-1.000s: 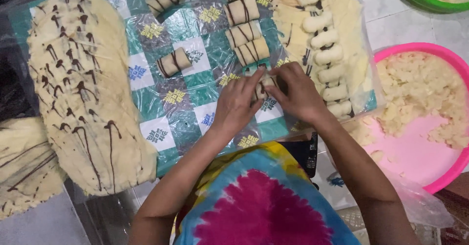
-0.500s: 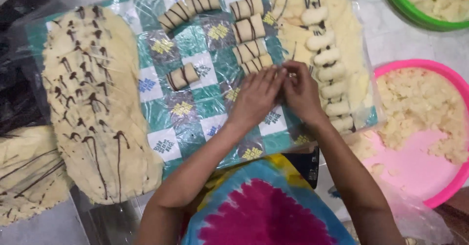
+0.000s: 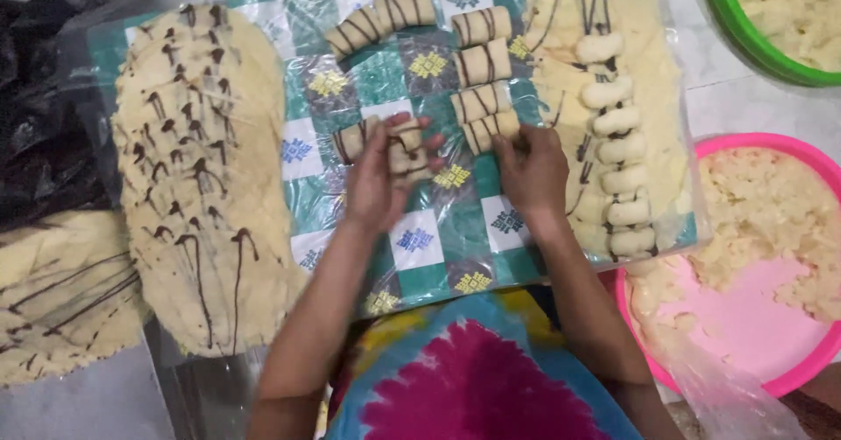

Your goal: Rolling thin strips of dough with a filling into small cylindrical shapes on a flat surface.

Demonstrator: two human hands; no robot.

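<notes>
My left hand (image 3: 381, 177) holds a small rolled piece of pale dough with chocolate stripes (image 3: 408, 151) just above the plastic-covered patterned cloth (image 3: 420, 230), beside another roll (image 3: 355, 139) lying there. My right hand (image 3: 530, 170) rests with its fingers bent by the lowest roll (image 3: 486, 130) of a column of striped rolls (image 3: 484, 61). It holds nothing that I can see. Right of it lies a row of plain white filling lumps (image 3: 618, 146) on a flat dough sheet (image 3: 653, 81).
A large flat dough sheet with chocolate streaks (image 3: 197, 177) lies at the left, another (image 3: 53, 295) at the far left. A pink basin with crumbly white filling (image 3: 771, 256) stands at the right, a green basin (image 3: 771, 19) at the top right.
Both hands were together over one piece of dough. They have parted: the left carried the roll leftwards, the right stayed by the column of rolls. The view shifted slightly.
</notes>
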